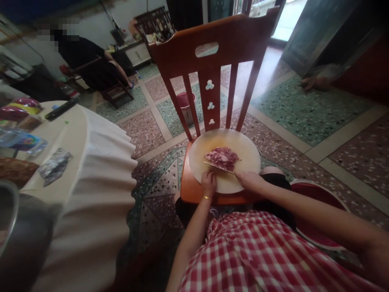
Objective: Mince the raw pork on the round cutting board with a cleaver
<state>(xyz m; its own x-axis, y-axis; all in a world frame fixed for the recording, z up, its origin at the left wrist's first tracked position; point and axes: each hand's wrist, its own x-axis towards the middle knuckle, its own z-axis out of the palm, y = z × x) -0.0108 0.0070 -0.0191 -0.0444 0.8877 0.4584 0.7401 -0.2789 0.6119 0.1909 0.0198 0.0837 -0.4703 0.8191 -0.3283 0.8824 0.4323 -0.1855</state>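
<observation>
The right hand (243, 179) has its fingers closed around the handle end of a knife (219, 167), its blade along the near side of the chopped meat (224, 156). The meat lies mid-board on a round cutting board (247, 152) on a chair (215, 67). The left hand (209, 183) is at the board's near-left edge, just beside the blade; I cannot tell whether its fingers are spread.

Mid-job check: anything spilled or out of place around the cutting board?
The round cutting board sits on a wooden chair seat rather than the cloth-covered table, an unusual work surface. The chopped meat lies heaped on the board; no spill is visible.
</observation>
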